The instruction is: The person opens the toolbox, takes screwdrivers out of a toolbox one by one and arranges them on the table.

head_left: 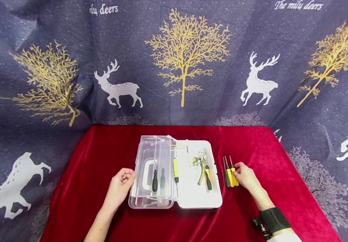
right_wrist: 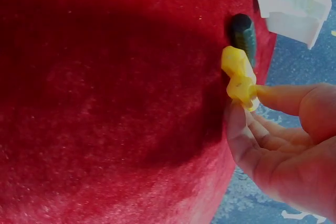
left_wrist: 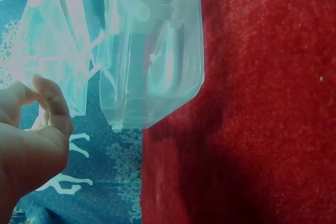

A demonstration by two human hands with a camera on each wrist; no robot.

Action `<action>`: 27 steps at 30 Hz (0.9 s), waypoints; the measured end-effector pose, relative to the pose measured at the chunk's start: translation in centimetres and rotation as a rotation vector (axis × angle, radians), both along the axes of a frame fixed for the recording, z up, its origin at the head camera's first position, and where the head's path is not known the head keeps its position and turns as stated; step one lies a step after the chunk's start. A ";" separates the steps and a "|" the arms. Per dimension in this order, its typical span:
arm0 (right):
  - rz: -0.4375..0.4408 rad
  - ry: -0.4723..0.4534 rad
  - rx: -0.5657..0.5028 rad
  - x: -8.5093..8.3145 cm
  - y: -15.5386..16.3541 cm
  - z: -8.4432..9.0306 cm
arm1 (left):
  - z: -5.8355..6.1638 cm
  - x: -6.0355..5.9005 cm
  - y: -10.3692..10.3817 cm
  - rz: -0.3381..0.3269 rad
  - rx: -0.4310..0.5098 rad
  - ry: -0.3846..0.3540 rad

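Legible writing: "The milu deers", in white script (head_left: 299,5) at upper right of the hanging backdrop (head_left: 162,101); a second line (head_left: 103,9) at upper left reads "milu deers", its first part lost in the folds. The backdrop is dark blue, speckled white, printed with golden trees (head_left: 183,64) and white deer (head_left: 119,88), and creased at the left corner. The desk (head_left: 101,148) is covered with red, velvet-like cloth showing sheen and creases. On it stands a white toolbox (head_left: 192,200), its clear lid (head_left: 134,203) laid open to the left; inside the white half are pliers (head_left: 202,174) and a black-and-yellow screwdriver (head_left: 208,178). The hands are well apart. The right hand (head_left: 248,178) pinches the yellow handle of the outermost screwdriver (head_left: 234,178) in a row of three on the cloth, right of the box; beside it lie another yellow-handled screwdriver (head_left: 230,178) and a dark-handled screwdriver (head_left: 226,179). The left hand (head_left: 121,185), fingers bent, is at the lid's left edge; whether it grips that edge cannot be told
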State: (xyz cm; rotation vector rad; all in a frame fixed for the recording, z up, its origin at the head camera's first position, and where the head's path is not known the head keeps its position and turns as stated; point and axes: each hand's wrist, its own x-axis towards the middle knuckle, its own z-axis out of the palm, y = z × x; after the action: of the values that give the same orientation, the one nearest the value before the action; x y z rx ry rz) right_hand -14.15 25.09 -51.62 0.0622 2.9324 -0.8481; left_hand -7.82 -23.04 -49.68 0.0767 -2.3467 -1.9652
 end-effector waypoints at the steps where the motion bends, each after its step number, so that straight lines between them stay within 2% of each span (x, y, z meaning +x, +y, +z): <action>1: 0.000 -0.006 0.001 0.0 0.0 -0.1 | 0.0 0.0 0.0 0.001 -0.002 -0.001; 12: 0.002 0.002 -0.023 0.1 0.2 -0.4 | -0.1 0.0 0.0 0.005 0.005 -0.005; 27: -0.042 0.030 -0.024 0.2 0.5 -0.9 | 0.0 0.0 0.1 0.014 -0.007 -0.004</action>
State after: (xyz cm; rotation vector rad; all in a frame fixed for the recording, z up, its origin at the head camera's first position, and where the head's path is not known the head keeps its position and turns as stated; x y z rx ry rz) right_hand -13.97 25.60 -52.52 0.1115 2.9576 -0.8981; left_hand -7.78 -22.91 -49.72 0.0958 -2.3489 -1.9518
